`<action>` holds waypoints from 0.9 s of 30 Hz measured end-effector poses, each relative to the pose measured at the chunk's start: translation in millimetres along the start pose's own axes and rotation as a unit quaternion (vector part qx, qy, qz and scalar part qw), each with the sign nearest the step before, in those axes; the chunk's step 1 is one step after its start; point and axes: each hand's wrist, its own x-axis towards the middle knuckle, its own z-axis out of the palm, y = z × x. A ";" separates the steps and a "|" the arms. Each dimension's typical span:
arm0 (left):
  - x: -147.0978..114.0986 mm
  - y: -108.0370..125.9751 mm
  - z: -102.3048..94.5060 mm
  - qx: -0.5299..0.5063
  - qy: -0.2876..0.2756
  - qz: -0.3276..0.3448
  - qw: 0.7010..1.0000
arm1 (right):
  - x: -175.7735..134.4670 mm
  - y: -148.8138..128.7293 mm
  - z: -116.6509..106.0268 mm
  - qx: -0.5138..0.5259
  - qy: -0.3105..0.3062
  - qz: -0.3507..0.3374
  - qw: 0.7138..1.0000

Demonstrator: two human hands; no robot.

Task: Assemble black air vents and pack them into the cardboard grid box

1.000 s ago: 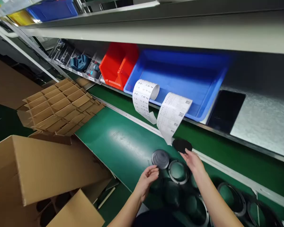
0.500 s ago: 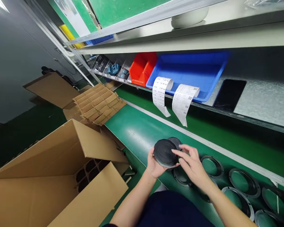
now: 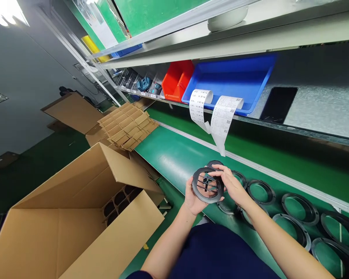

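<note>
A black round air vent (image 3: 195, 188) is held up over the green bench, its slats (image 3: 206, 183) standing edge-on so that I see through the gaps. My left hand (image 3: 193, 199) is closed around its left and lower rim from beneath. At the right rim is my right hand (image 3: 231, 186), its fingertips on the slats and its thumb partly hidden. Just behind the held vent lies another black round part (image 3: 215, 163), mostly covered. Several black rings (image 3: 261, 192) lie on the bench beside my right forearm.
An open cardboard box (image 3: 58, 228) with dividers stands at the left. Folded cardboard dividers (image 3: 128, 126) lie beyond it on the bench (image 3: 171, 149). Above are a shelf with a red bin (image 3: 177, 81), a blue tray (image 3: 232, 77), hanging label strips (image 3: 223, 116) and a phone (image 3: 279, 104).
The vent's face was closed and solid; now its slats are turned and gaps show between them. My right fingers have moved further onto it. The camera view has shifted slightly.
</note>
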 end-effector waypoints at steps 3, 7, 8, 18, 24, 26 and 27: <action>-2.3 0.8 -0.7 0.003 -0.009 -0.006 1.000 | -8.1 -5.1 -0.6 0.037 0.000 0.022 0.999; -3.3 1.1 -5.6 -0.006 -0.005 -0.012 1.000 | -15.8 -6.1 4.7 0.010 0.002 -0.003 1.000; -3.1 1.3 -6.9 -0.007 -0.004 -0.016 1.000 | -16.9 -6.2 6.0 0.008 0.005 -0.002 1.000; -2.2 10.4 -13.4 -0.034 -0.009 -0.035 0.999 | -14.8 -9.8 10.0 -0.032 0.050 0.001 0.998; -3.4 5.8 -42.2 -0.101 0.143 -0.026 0.984 | -30.4 30.7 53.3 -0.281 -0.119 -0.137 0.943; -9.2 -1.1 -54.0 -0.081 0.180 -0.084 0.977 | -39.9 48.1 69.8 -0.290 -0.165 -0.098 0.938; -12.1 -5.3 -59.7 -0.066 0.193 -0.107 0.973 | -43.4 55.8 76.4 -0.286 -0.180 -0.065 0.939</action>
